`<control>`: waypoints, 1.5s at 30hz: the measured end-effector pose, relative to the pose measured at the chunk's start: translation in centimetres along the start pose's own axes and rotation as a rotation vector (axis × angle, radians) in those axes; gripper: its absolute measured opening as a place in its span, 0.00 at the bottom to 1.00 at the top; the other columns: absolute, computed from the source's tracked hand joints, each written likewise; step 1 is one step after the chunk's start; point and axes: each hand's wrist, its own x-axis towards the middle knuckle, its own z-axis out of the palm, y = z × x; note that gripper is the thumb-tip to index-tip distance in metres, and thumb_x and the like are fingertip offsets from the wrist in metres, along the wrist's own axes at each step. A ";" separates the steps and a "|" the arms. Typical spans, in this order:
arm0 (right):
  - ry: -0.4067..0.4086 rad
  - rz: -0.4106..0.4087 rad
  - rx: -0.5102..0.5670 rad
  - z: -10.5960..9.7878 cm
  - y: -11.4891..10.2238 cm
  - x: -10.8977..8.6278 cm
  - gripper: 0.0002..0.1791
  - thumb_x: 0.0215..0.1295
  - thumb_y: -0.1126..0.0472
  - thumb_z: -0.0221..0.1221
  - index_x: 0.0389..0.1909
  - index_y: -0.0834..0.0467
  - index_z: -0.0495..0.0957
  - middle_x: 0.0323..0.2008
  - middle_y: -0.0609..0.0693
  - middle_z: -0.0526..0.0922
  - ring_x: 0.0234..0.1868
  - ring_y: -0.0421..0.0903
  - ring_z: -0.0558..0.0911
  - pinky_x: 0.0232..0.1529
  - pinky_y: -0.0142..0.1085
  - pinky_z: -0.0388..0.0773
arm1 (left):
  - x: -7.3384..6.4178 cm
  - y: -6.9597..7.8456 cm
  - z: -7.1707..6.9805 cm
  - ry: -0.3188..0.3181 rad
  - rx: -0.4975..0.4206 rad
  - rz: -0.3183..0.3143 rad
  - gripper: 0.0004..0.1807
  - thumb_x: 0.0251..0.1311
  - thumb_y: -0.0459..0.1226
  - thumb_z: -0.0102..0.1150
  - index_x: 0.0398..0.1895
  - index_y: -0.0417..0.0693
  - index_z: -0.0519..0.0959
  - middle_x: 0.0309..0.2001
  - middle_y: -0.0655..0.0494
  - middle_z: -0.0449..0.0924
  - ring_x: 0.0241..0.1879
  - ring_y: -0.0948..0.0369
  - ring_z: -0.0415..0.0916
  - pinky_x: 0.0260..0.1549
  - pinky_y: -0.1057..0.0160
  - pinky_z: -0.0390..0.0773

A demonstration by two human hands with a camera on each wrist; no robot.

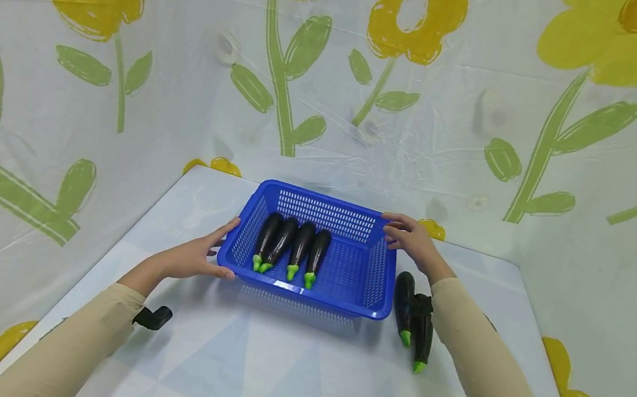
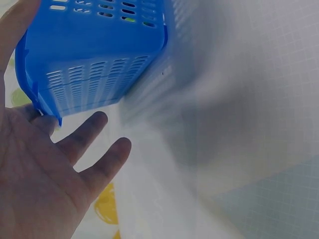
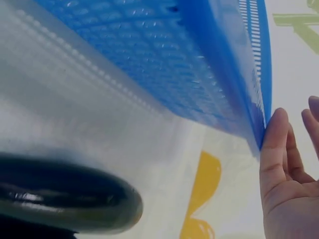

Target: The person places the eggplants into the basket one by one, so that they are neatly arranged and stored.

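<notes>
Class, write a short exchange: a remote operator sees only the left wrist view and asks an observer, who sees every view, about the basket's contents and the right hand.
Operator: I see only the outside of the basket. What lies inside?
Observer: Four eggplants, lying side by side.
Operator: Where is the right hand?
Observer: At the basket's opposite end from the left hand.

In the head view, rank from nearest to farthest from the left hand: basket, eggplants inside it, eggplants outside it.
1. Blue basket: its left end is at the left hand.
2. Four eggplants inside: toward the basket's left side.
3. Two eggplants outside: past the basket's right side.
</notes>
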 end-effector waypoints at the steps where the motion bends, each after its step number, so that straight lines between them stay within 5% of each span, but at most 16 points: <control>1: 0.007 0.007 -0.002 -0.1 0.1 -0.1 0.25 0.66 0.52 0.54 0.63 0.54 0.68 0.56 0.57 0.72 0.49 0.55 0.78 0.48 0.44 0.78 | 0.0 0.0 0.0 0.000 0.001 0.001 0.59 0.47 0.54 0.68 0.71 0.77 0.31 0.74 0.49 0.36 0.67 0.39 0.49 0.58 0.35 0.59; 20: 0.062 0.026 -0.102 -2.6 2.6 -2.0 0.26 0.66 0.47 0.53 0.62 0.52 0.69 0.52 0.60 0.74 0.47 0.54 0.75 0.47 0.43 0.78 | 0.1 -0.1 0.1 0.001 0.007 0.000 0.58 0.48 0.54 0.67 0.70 0.79 0.31 0.74 0.49 0.37 0.67 0.38 0.50 0.57 0.34 0.59; 27: 0.027 0.037 -0.127 -3.0 4.1 -3.1 0.28 0.66 0.46 0.53 0.64 0.52 0.67 0.53 0.60 0.74 0.51 0.61 0.73 0.48 0.44 0.77 | 0.0 -0.2 0.0 0.001 -0.001 -0.001 0.59 0.47 0.53 0.67 0.70 0.78 0.31 0.74 0.49 0.37 0.67 0.39 0.50 0.58 0.35 0.58; 45: 0.032 0.127 -0.226 -4.3 7.5 -5.4 0.31 0.64 0.39 0.51 0.65 0.49 0.65 0.59 0.58 0.70 0.55 0.57 0.72 0.51 0.48 0.75 | 0.2 -0.2 0.0 0.003 -0.004 -0.004 0.59 0.47 0.53 0.68 0.71 0.77 0.31 0.74 0.51 0.36 0.68 0.40 0.49 0.59 0.36 0.58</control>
